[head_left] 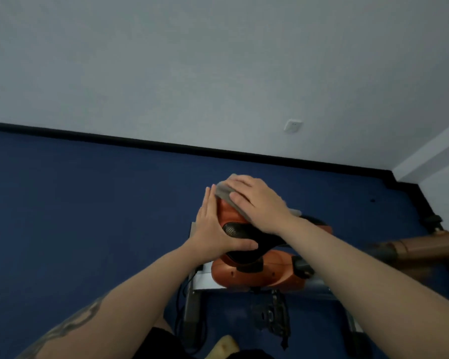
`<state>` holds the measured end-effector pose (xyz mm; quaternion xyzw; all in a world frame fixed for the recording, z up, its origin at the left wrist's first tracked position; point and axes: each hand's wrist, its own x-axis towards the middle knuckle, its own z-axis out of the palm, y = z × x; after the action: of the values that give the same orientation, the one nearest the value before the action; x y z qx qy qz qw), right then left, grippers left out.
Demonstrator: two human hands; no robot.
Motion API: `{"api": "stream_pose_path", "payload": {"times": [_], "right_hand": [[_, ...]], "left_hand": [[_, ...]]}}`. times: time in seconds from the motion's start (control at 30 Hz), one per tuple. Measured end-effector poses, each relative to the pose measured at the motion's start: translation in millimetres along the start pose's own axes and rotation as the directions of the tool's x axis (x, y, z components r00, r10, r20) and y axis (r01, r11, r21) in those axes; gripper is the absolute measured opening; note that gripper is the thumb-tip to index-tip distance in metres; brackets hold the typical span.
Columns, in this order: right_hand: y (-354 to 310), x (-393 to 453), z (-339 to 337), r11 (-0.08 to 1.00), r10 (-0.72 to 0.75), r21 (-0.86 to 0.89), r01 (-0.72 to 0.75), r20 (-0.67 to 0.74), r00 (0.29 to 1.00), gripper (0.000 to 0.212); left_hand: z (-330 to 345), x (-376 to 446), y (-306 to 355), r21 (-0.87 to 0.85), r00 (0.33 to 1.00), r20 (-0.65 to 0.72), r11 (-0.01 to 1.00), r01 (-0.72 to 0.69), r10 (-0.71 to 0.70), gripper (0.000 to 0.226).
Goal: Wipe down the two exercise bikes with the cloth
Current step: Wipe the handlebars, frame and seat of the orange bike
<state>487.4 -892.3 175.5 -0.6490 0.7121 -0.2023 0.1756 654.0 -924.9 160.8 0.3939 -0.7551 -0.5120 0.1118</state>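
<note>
An orange and black bike [254, 270] is seen from above, standing on the blue floor [88, 203] close to the grey wall [192, 73]. A grey cloth [224, 191] is laid on the top of the bike, at the end nearer to the wall. The cloth is pressed down by the right hand [254, 200], which lies flat upon it with the fingers straight and spread; nothing is gripped by this hand. Part of the cloth is covered by the palm, and a small corner of it is seen behind the wrist. The left side of the bike's top is touched by the left hand [215, 226], which is also open: its fingers are held straight along the orange shell, and its thumb is rested on the black part [244, 234] in the middle. Both forearms are reached over the bike from below. To the right of the bike, a brown blurred object [425, 247] is seen; what it is cannot be told. A white socket [293, 125] is set in the wall above the bike.
</note>
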Motion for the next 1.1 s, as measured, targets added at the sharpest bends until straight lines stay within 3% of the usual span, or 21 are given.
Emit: {"api": "stream_pose_path", "payload": {"times": [0.03,0.1,0.17,0.2,0.27,0.37,0.43,0.47,0.53,0.6,0.67,0.77,0.83,0.9,1.0,1.1], "right_hand": [[6.1,-11.2,-4.1,1.000,0.022,0.010,-0.021,-0.008,1.000,0.044],[21.7,-31.9,-16.6,0.963,0.264,-0.045,-0.264,0.007,0.964,0.039],[32.2,-43.9,-29.7,0.842,0.523,-0.175,-0.511,0.033,0.852,0.040],[29.7,-42.8,-31.9,0.812,0.559,-0.227,-0.538,0.038,0.828,0.041],[7.8,-29.7,-23.3,0.820,0.536,-0.241,-0.519,0.004,0.844,0.041],[-30.6,-10.0,7.3,0.895,0.410,-0.094,-0.437,-0.215,0.886,0.040],[-32.4,-11.1,4.0,0.945,0.310,-0.048,-0.323,-0.181,0.933,0.040],[-23.1,-17.7,-4.2,0.937,0.346,0.002,-0.348,-0.126,0.930,0.041],[1.0,-29.7,-18.3,0.838,0.542,-0.041,-0.543,-0.034,0.839,0.044],[2.8,-33.3,-20.6,0.673,0.706,-0.225,-0.705,-0.089,0.702,0.044],[-21.2,-19.8,-5.2,0.639,0.674,-0.284,-0.715,-0.241,0.698,0.041],[-59.7,-7.9,27.5,0.760,0.530,-0.159,-0.631,-0.411,0.742,0.044],[-64.8,-20.4,31.8,0.822,0.461,-0.139,-0.553,-0.409,0.787,0.048],[-54.0,-38.8,32.3,0.829,0.463,-0.107,-0.549,-0.420,0.781,0.048],[-30.8,-64.9,29.6,0.742,0.566,-0.032,-0.670,-0.505,0.651,0.043],[-10.5,-71.6,26.9,0.652,0.619,-0.031,-0.758,-0.556,0.555,0.040]], "left_hand": [[-0.8,0.6,-0.2,0.060,0.999,0.004,0.997,-0.043,0.043,0.151],[-2.7,0.8,-1.3,0.097,0.995,0.026,0.990,-0.102,0.100,0.146],[-4.4,2.0,-1.9,0.065,0.988,0.047,0.987,-0.147,0.144,0.141],[-5.3,3.2,-1.7,0.046,0.985,0.052,0.985,-0.165,0.162,0.141],[-6.5,6.9,-1.7,0.041,0.981,0.073,0.983,-0.181,0.178,0.142],[-14.1,12.3,-4.3,0.075,0.965,0.152,0.971,-0.228,0.215,0.143],[-31.1,18.7,-9.9,0.021,0.931,0.263,0.963,-0.268,0.253,0.138],[-42.5,22.5,-11.9,-0.015,0.907,0.329,0.961,-0.275,0.265,0.132],[-64.3,32.9,-12.7,-0.046,0.869,0.400,0.953,-0.300,0.293,0.111],[-74.4,45.7,-9.8,-0.037,0.870,0.369,0.941,-0.337,0.327,0.077],[-70.2,58.5,-2.7,-0.030,0.890,0.297,0.935,-0.354,0.347,0.041],[-53.6,71.1,10.8,-0.060,0.911,0.212,0.935,-0.350,0.354,0.013],[-47.0,76.5,17.8,-0.092,0.930,0.146,0.941,-0.327,0.337,0.016],[-42.4,84.4,25.0,-0.063,0.909,0.197,0.930,-0.363,0.368,0.025],[-28.4,96.3,40.7,0.090,0.831,0.393,0.883,-0.460,0.393,0.037],[-11.8,102.5,50.3,0.365,0.763,0.490,0.696,-0.618,0.421,0.047]]}}
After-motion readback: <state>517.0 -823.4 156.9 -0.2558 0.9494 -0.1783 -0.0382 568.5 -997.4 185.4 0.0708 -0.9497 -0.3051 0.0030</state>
